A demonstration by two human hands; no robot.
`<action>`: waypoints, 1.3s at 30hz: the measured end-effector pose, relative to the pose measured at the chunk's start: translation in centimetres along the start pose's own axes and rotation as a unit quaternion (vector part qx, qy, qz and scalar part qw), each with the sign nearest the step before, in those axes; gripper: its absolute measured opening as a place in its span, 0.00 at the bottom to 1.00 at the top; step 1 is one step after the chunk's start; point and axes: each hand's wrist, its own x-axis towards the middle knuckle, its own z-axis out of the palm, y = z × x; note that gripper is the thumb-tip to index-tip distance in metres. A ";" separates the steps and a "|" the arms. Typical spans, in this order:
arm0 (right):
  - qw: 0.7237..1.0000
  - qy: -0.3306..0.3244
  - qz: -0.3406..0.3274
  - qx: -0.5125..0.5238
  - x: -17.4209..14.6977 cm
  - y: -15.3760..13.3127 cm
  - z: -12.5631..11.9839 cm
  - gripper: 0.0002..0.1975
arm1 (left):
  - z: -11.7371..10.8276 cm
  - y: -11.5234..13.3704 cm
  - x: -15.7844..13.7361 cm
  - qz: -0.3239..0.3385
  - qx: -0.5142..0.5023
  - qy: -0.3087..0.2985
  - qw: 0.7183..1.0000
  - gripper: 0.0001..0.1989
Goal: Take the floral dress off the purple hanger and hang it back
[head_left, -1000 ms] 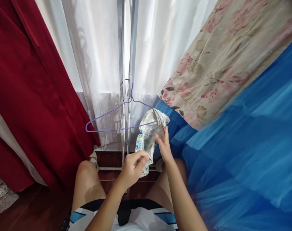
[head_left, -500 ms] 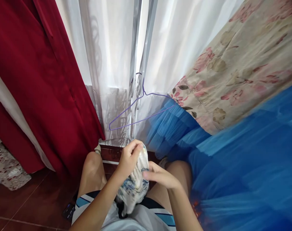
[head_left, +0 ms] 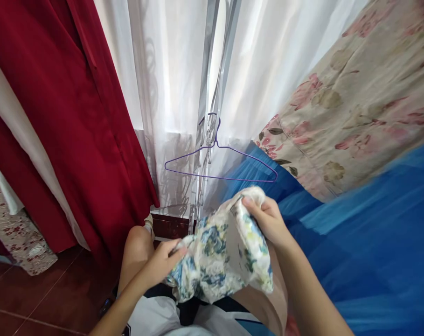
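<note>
A white garment with blue and yellow-green flowers [head_left: 215, 252] is spread between my two hands above my lap; its exact kind cannot be told from its folds. My left hand [head_left: 166, 261] grips its bunched left end, thumb and fingers closed on the cloth. At the upper right, my right hand [head_left: 267, 217] pinches the garment's edge, and the cloth hangs down from it in a fold. Just beyond the garment, a bare purple hanger [head_left: 220, 178] hangs from a metal stand, apart from both hands.
The metal stand [head_left: 212, 70] with small hooks rises in front of white curtains [head_left: 170, 70]. Dark red cloth [head_left: 82, 121] hangs on the left. Flowered beige fabric [head_left: 355, 102] and blue tulle [head_left: 365, 242] fill the right. Reddish floor tiles [head_left: 54, 298] show at lower left.
The bunched garment has been spread out sideways. My right hand has moved right and up with its edge; my left hand has moved left and down. The hanger has swung to nearly level.
</note>
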 end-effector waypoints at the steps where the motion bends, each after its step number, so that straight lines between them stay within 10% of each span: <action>1: 0.998 0.034 -0.043 -0.040 1.4 -0.4 -0.5 0.17 | -1.2 -0.1 0.3 0.008 0.026 0.027 0.999 0.19; 7: 0.956 0.036 -0.194 -0.217 9.5 -0.1 -1.5 0.20 | -9.7 1.3 3.1 0.079 0.058 0.087 0.991 0.16; 14: 0.938 -0.058 -0.137 -0.313 9.3 3.0 -2.1 0.26 | -17.3 6.9 7.9 0.216 0.300 0.105 0.923 0.13; 17: 0.936 -0.055 -0.139 -0.318 8.0 2.8 -1.9 0.26 | -17.9 10.0 9.4 0.277 0.385 0.131 0.871 0.14; 22: 0.933 -0.059 -0.132 -0.331 7.2 2.6 -1.4 0.27 | -17.2 13.6 9.9 0.304 0.356 0.127 0.875 0.12; 32: 0.941 -0.052 -0.138 -0.305 6.5 3.8 0.5 0.24 | -18.8 12.7 6.5 0.228 0.464 0.261 0.815 0.14; 39: 0.931 -0.007 -0.156 -0.330 5.5 3.9 0.7 0.22 | -17.5 15.7 11.1 0.198 0.496 0.308 0.787 0.15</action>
